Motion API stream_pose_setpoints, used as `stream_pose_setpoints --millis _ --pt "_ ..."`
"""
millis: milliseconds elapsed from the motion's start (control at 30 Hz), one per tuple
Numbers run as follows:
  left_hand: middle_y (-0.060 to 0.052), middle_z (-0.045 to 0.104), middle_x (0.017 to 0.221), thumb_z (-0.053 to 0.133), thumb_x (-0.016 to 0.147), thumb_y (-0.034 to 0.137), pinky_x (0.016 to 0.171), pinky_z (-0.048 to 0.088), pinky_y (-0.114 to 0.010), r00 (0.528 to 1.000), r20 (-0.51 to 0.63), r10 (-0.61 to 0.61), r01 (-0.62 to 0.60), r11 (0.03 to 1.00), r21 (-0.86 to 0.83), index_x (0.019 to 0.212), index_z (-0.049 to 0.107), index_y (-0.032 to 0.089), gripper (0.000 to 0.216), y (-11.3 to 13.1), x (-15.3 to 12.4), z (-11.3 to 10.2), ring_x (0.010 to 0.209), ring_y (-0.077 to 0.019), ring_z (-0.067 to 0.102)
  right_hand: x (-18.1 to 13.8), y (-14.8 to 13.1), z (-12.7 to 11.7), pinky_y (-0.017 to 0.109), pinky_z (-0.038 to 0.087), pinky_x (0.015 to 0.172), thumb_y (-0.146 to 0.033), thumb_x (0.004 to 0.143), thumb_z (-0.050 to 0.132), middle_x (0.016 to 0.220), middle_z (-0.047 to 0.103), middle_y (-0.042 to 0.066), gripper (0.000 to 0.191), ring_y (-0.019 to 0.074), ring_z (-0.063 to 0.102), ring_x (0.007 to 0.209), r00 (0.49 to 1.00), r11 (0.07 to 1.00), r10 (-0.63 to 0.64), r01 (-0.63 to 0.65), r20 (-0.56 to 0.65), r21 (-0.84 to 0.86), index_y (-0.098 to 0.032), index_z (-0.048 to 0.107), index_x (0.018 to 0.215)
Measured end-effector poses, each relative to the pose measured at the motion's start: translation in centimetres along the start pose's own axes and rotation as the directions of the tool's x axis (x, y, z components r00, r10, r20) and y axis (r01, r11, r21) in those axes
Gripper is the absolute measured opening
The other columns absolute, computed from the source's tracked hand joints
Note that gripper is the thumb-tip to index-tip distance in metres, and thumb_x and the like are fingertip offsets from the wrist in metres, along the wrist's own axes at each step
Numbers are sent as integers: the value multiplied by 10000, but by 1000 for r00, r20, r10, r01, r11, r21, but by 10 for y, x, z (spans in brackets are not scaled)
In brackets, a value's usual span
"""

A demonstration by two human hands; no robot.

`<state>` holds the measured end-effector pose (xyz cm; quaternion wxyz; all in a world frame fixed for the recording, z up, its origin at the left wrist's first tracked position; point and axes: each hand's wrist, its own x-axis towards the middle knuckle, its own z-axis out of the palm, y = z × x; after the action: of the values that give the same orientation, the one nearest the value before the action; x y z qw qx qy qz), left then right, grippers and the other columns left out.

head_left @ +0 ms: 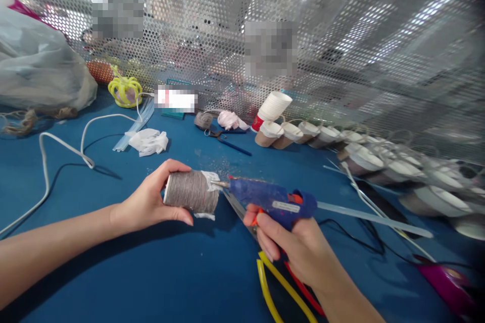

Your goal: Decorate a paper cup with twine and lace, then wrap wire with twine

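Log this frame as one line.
left hand: holds twine-wrapped cup | right hand: grips blue glue gun, nozzle at cup's end | surface: blue table

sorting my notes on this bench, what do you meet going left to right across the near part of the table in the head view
left hand → wrapped cup → glue gun → glue stick → purple object. The right hand overlaps the gun, so it is left out.

The left hand (148, 203) curls, thumb uppermost, round a grey twine-wrapped paper cup (192, 192); right of that cup, the right hand (297, 248) clenches a blue plastic glue gun (273, 199).
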<state>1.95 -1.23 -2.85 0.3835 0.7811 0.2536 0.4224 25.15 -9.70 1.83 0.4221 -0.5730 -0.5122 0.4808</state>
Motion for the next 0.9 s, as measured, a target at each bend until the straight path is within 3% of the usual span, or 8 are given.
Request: stream_pose_setpoints --millis 200,433,667,900 --pt "-73 520 1022 762 561 394 782 442 -322 996 -12 88 -87 993 77 1099 416 223 662 -6 0 0 911 -206 523 -2 -1 1 227 306 382 -413 749 593 361 409 -70 263 68 358 340 1000 997 21 -20 21 -80 -150 596 739" --pt "-96 493 1072 767 586 297 861 411 -378 985 13 172 -172 978 118 1124 392 228 660 -7 0 0 1007 -234 495 3 0 2 209 274 361 -400 745 604 406 454 -55 252 54 349 344 1000 997 -15 16 -8 78 -149 584 737" --pt "-98 496 1082 761 597 289 863 420 -380 985 -2 170 -168 973 155 1121 393 231 643 -6 0 0 1014 -231 498 -1 -6 2 228 324 396 -387 763 586 364 425 -67 245 73 385 356 996 994 49 -41 75 -105 -143 595 758" --pt "-114 502 1082 738 625 314 841 437 -378 976 40 214 -217 945 243 1119 399 225 606 -3 2 -2 1013 -241 508 0 -3 0 230 323 391 -410 763 583 365 425 -65 259 78 393 352 999 995 -37 36 -11 -98 -151 594 765"
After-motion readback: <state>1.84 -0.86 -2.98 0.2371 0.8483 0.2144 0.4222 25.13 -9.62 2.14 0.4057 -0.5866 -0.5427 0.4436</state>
